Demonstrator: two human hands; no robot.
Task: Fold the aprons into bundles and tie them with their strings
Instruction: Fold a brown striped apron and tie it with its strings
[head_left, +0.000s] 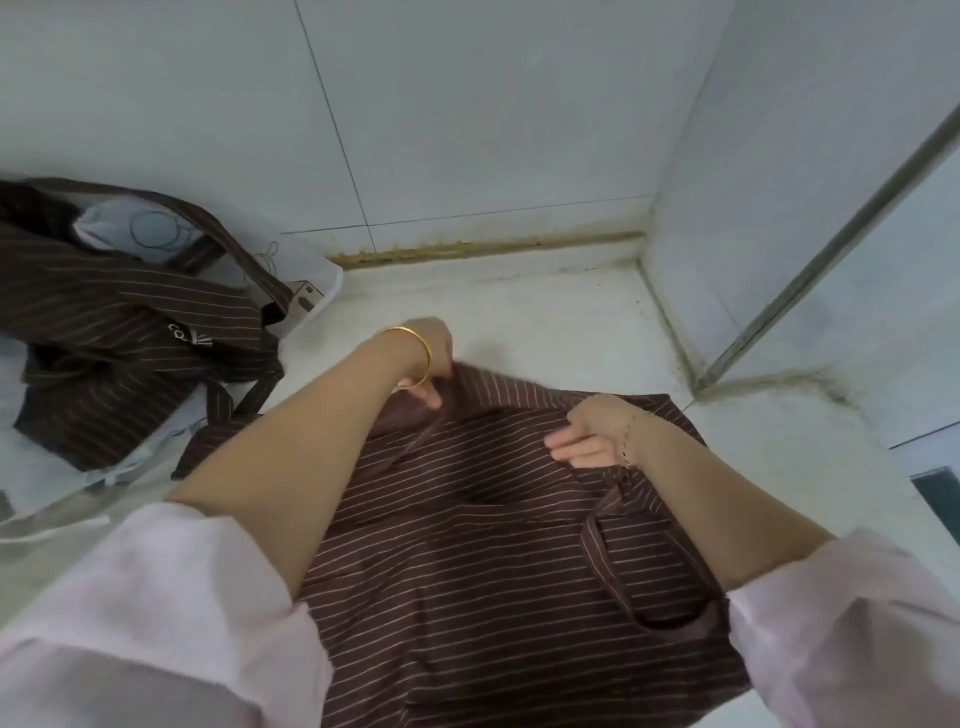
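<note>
Apron (493, 545) (spread), left hand (434, 358) pinching far edge, right hand (592, 431) pressing flat, counter (493, 301) beyond

Only one piece of lettering is found: small white print (181, 329) is carried on the heaped apron (104, 312) at the left. Two letters, "co", are made out at its start; the rest is lost in a fold. A small white striped mark (203, 341) is set just beside it, but nothing can be read in it.
</note>
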